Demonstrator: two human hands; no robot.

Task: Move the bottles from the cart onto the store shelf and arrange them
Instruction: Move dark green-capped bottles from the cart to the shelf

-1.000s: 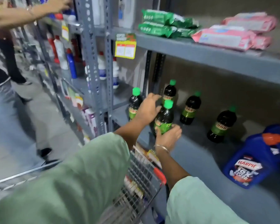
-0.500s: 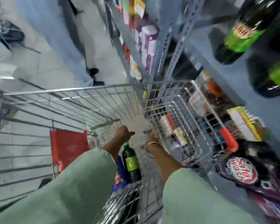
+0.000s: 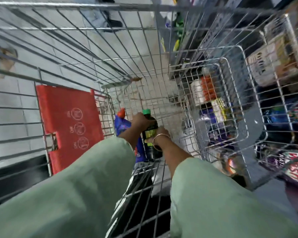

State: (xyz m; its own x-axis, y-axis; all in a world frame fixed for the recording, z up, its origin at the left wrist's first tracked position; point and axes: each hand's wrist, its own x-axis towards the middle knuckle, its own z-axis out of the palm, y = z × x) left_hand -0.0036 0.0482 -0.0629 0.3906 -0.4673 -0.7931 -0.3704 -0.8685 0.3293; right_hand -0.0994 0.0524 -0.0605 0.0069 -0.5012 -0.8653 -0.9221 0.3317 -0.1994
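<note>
Head view shows the dark green-capped bottle (image 3: 150, 129) upright at the cart's (image 3: 110, 66) near edge, left hand (image 3: 141, 121) closed around its shoulder, right hand (image 3: 157, 134) gripping its label, beside a blue bottle (image 3: 122, 124).

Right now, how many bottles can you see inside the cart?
2. A dark bottle with a green cap stands near the cart's floor, held by the left hand and right hand. A blue bottle with an orange cap sits beside it. The sleeves may hide others.
</note>
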